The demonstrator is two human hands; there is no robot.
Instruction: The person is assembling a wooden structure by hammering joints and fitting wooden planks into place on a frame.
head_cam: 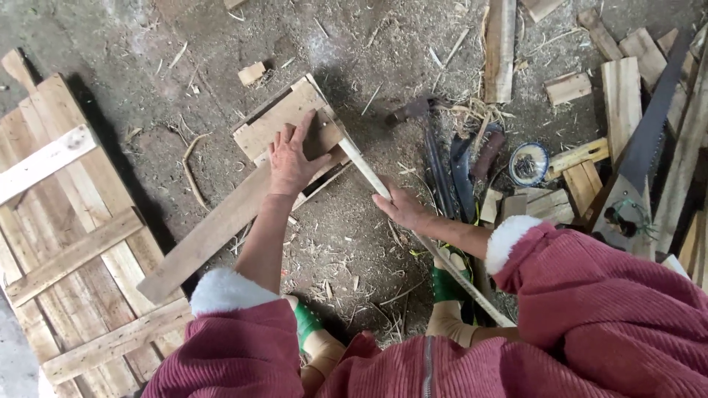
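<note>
Head view: your left hand (pixel 289 161) lies flat, fingers (pixel 301 129) spread, pressing the small pale wooden slat frame (pixel 284 118) on the dirt floor (pixel 346 243); a long pale wooden plank (pixel 214 228) runs beneath your wrist. Your right hand (pixel 402 208) is clenched around the thin pale wooden strip (pixel 369 177), whose far end touches the frame just right of your left fingers. A grey-bladed handsaw (pixel 640 158) lies well right.
</note>
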